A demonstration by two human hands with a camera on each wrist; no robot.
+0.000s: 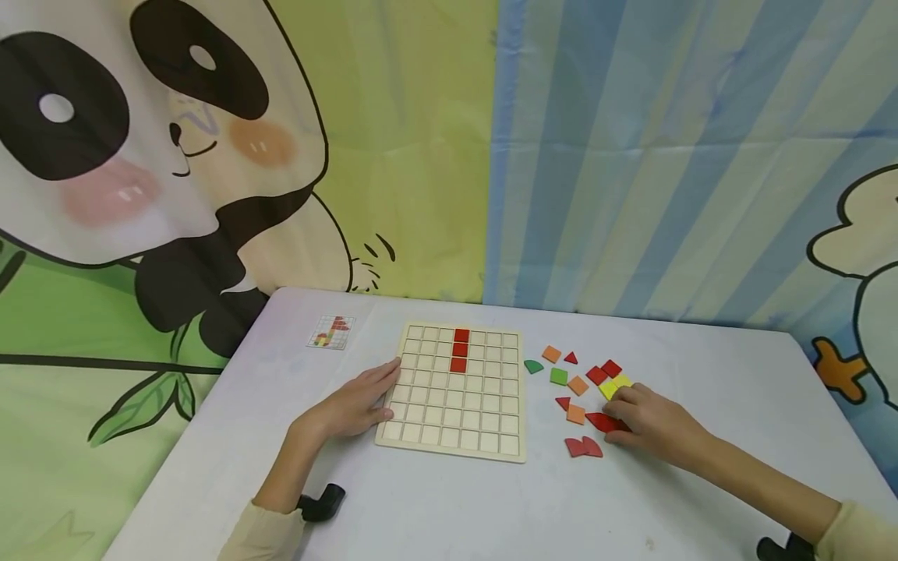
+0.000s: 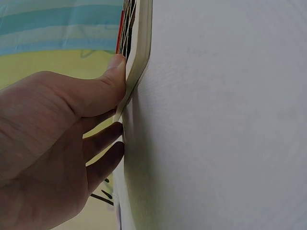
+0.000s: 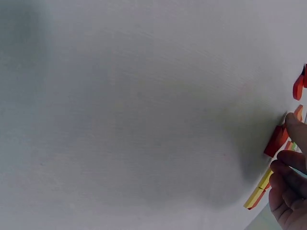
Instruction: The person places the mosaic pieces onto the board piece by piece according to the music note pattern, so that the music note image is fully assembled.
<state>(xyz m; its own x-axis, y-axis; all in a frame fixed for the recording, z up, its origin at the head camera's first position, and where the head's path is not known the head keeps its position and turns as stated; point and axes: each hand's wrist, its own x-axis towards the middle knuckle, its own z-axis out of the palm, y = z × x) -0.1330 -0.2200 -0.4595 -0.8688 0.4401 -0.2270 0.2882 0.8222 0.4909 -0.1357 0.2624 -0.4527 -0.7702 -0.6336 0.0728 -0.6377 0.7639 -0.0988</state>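
Board (image 1: 454, 399) bears three red squares (image 1: 459, 349), right hand (image 1: 652, 421) near two yellow pieces (image 1: 607, 388).

A gridded board (image 1: 434, 416) (three red squares (image 1: 459, 350) inset) lies beside coloured pieces (image 1: 578, 386).

The pale rectangular wooden board (image 1: 454, 398) bore gridlines; the small flat geometric pieces (image 1: 578, 385) were plain red, orange, yellow or green.
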